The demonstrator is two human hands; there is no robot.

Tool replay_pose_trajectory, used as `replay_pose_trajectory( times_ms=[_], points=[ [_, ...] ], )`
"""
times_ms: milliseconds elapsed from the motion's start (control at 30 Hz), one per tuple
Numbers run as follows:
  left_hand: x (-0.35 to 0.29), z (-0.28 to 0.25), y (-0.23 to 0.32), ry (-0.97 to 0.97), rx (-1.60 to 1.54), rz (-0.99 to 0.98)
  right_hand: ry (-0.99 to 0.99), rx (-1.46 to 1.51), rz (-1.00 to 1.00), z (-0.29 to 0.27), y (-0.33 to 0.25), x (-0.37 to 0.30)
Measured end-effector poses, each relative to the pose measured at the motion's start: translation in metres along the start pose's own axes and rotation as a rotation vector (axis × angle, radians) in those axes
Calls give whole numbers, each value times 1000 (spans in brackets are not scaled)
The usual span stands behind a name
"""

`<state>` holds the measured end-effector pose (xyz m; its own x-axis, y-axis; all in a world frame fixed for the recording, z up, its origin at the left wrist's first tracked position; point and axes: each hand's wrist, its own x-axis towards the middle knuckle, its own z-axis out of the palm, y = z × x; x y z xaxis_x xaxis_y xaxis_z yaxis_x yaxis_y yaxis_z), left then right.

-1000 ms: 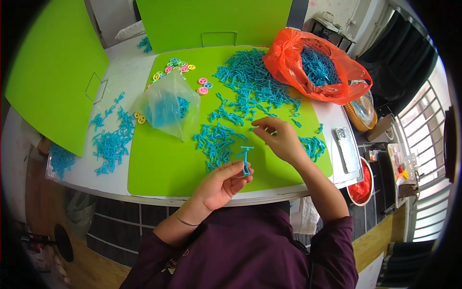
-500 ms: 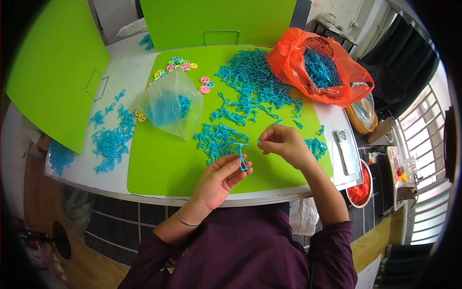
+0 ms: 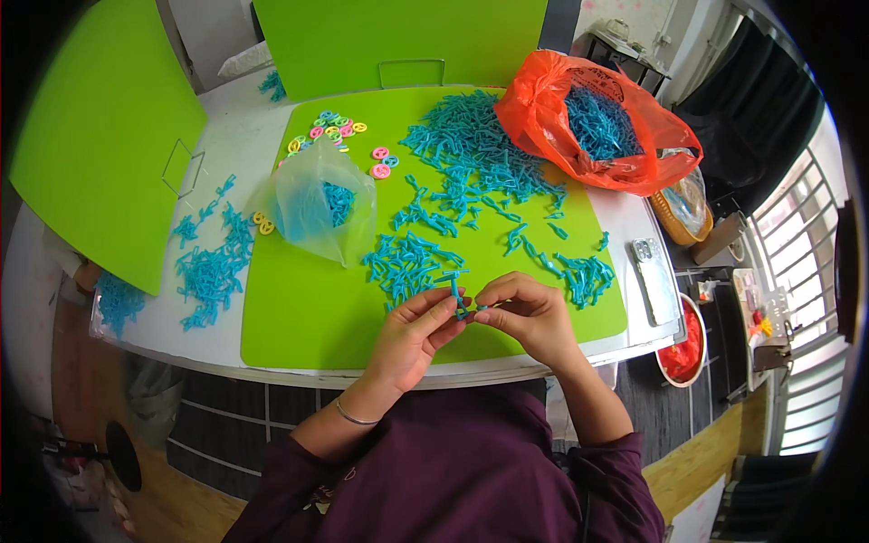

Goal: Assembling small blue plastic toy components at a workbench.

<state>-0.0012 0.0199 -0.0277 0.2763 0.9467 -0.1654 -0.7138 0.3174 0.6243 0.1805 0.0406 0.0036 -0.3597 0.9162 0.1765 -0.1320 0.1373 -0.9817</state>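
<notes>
My left hand [image 3: 407, 337] pinches a small blue plastic figure-like piece [image 3: 455, 285] upright between thumb and fingers, a thin crossbar at its top. Close on its right, my right hand [image 3: 534, 319] is closed in a pinch on a tiny blue plastic part [image 3: 482, 308] at the figure's lower end. Fingers partly hide whether the two parts touch. Just beyond the left hand lies a loose pile of blue plastic pieces [image 3: 405, 264] on the green board [image 3: 308, 317]. Another small blue pile [image 3: 584, 279] sits beyond my right hand.
A large blue heap [image 3: 480, 136] lies at the back beside a red plastic bag [image 3: 543, 109] of similar pieces. Left of centre stands a clear bag [image 3: 312, 208] near pastel rings [image 3: 339, 122]. A phone [image 3: 652, 281] rests at right; upright green panels [image 3: 100, 136] border the table.
My right hand has moved down and left to the lower end of the piece in my left hand. The left hand stays nearly in place. Several blue pieces now lie near the right-hand pile.
</notes>
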Motion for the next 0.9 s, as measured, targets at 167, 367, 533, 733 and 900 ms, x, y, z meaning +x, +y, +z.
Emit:
replay_pose_trajectory(
  times_ms=[167, 367, 533, 733, 900],
  points=[
    [0, -1, 0, -2, 68, -2, 49, 125, 87, -2, 0, -1],
    [0, -1, -2, -1, 103, 54, 38, 71, 101, 0, -8, -7],
    [0, -2, -6, -3, 180, 124, 43, 301, 277, 6, -8, -7],
    [-2, 0, -7, 12, 243, 171, 42, 371, 232, 3, 14, -9],
    [-2, 0, -7, 17, 240, 184, 69, 472, 296, 6, 12, -9]
  ],
)
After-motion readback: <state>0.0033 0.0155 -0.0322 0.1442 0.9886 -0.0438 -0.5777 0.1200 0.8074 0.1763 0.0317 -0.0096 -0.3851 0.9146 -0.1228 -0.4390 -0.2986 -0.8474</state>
